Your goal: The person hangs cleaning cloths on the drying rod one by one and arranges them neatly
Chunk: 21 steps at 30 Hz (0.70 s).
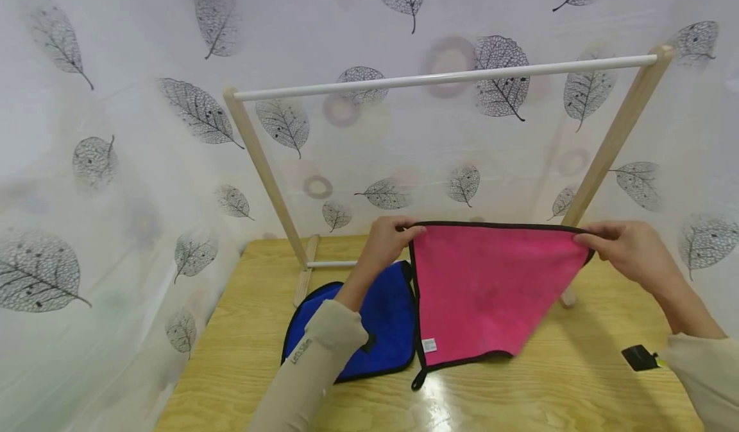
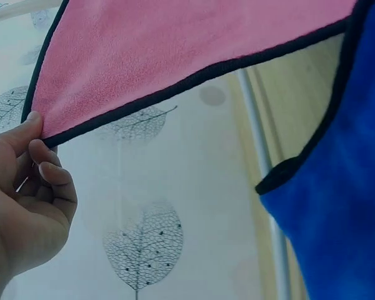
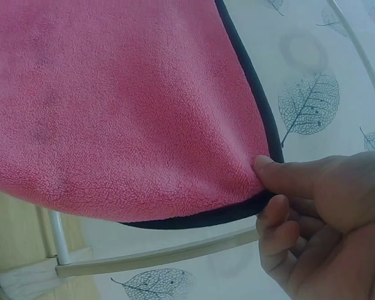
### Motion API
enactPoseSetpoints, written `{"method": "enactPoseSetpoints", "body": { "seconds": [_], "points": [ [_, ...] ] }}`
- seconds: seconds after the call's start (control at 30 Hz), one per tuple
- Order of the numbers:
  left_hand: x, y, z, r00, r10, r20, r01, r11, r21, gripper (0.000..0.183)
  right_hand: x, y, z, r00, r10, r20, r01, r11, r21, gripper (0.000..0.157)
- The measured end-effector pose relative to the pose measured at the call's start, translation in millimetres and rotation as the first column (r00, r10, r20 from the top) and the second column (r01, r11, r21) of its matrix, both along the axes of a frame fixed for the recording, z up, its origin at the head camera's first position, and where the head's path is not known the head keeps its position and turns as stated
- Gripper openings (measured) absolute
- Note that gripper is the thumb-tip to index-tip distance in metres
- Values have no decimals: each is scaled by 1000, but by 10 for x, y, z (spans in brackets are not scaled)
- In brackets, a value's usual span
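Note:
A pink towel (image 1: 491, 291) with black edging hangs stretched between both hands in the head view, a white tag and a black loop at its lower left corner. My left hand (image 1: 385, 242) pinches its upper left corner between thumb and fingers, as the left wrist view shows with the corner (image 2: 50, 125). With thumb and fingertips my right hand (image 1: 626, 252) grips the upper right corner; the plush pink fabric (image 3: 144, 125) fills much of the right wrist view. Beneath my left forearm lies a blue towel (image 1: 389, 316) with black edging, partly hidden by the arm.
Behind the pink towel stands a rack with wooden posts (image 1: 265, 175) and a white top bar (image 1: 444, 77). The wooden table (image 1: 225, 368) carries a small black item (image 1: 639, 357) near my right sleeve. Leaf-patterned sheeting (image 1: 138, 130) covers the walls.

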State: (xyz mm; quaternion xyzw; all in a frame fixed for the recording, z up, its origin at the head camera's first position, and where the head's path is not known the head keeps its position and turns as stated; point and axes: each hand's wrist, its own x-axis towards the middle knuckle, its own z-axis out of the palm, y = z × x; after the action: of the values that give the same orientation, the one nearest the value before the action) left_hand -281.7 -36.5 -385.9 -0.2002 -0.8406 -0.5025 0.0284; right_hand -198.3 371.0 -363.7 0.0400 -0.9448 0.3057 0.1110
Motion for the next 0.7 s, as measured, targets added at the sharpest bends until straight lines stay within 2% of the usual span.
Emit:
{"method": "enactPoseSetpoints", "body": {
  "seconds": [0.17, 0.3, 0.6, 0.7],
  "points": [
    [-17, 14, 142, 999, 33, -13, -33, 999, 21, 26, -35, -16, 91, 999, -3, -37, 2, 999, -35, 33],
    [-12, 36, 268, 999, 46, -22, -46, 998, 35, 29, -52, -14, 186, 998, -29, -48, 28, 999, -26, 36],
    [1, 111, 575, 999, 32, -38, -28, 995, 97, 27, -67, -13, 451, 995, -93, -48, 89, 993, -73, 41],
    [2, 147, 686, 998, 42, -52, -36, 992, 120, 25, -64, 0, 554, 992, -109, -56, 103, 988, -112, 35]
  ]
}}
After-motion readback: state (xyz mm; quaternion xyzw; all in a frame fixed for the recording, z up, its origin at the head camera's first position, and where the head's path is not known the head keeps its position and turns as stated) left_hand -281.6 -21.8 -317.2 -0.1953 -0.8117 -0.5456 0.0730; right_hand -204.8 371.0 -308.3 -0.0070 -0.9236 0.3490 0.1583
